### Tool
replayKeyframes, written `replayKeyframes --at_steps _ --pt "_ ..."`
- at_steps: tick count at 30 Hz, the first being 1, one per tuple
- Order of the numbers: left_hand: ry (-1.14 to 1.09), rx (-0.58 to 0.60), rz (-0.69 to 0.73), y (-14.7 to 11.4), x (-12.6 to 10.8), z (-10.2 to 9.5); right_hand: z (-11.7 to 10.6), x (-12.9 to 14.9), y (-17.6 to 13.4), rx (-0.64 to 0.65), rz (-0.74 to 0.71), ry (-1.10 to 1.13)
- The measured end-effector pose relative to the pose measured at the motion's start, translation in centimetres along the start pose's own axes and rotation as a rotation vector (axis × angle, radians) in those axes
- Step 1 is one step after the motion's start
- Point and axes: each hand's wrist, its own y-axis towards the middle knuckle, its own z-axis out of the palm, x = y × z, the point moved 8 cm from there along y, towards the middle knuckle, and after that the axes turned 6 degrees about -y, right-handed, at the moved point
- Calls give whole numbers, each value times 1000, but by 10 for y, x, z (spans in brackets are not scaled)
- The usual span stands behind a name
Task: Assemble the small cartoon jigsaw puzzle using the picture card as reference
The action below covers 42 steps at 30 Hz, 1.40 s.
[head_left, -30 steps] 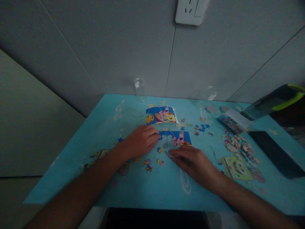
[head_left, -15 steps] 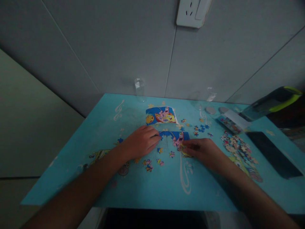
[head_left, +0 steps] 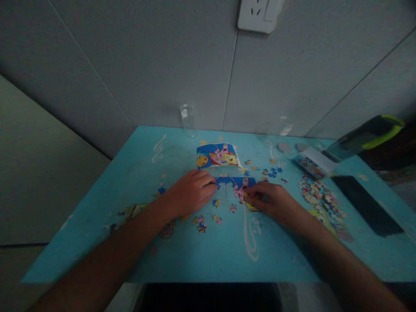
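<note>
A partly joined jigsaw puzzle (head_left: 242, 182) lies on the table, with blue along its top and a pink cartoon figure at its right. My left hand (head_left: 195, 190) is at its left end, fingers curled together against the blue edge; the thumb side covers that corner. On the right side, my right hand (head_left: 268, 197) has thumb and forefinger pinched on a puzzle piece at the yellow part, mostly hidden by the fingers. Below the gap in the puzzle are several loose pieces (head_left: 233, 208). Just behind it lies a picture card (head_left: 219, 155) with a matching cartoon scene.
More loose blue pieces (head_left: 274, 172) lie at the right, beside a large pile of pieces (head_left: 320, 195). Farther right are a dark flat slab (head_left: 367, 206), a small printed box (head_left: 312, 164) and a tilted bottle (head_left: 360, 138). Clear jars (head_left: 187, 121) stand by the wall.
The whole view has shifted slightly. Both hands stay at the puzzle's two ends; the right fingers have shifted only slightly over the yellow part.
</note>
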Motion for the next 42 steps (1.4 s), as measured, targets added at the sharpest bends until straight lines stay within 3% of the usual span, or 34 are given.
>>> replayKeyframes --at_steps 8,13,19,26,42 --pt "0 48 -40 -1 3 5 4 13 2 -12 -79 -15" --pt "-8 54 -39 -3 6 11 4 8 1 13 16 109" --pt "-8 30 -25 -3 6 9 -16 -6 0 22 122 174" --pt "-5 39 -19 -3 5 8 6 -8 -4 220 104 333" --pt "-11 40 -26 -4 6 10 8 -6 -6 253 127 305"
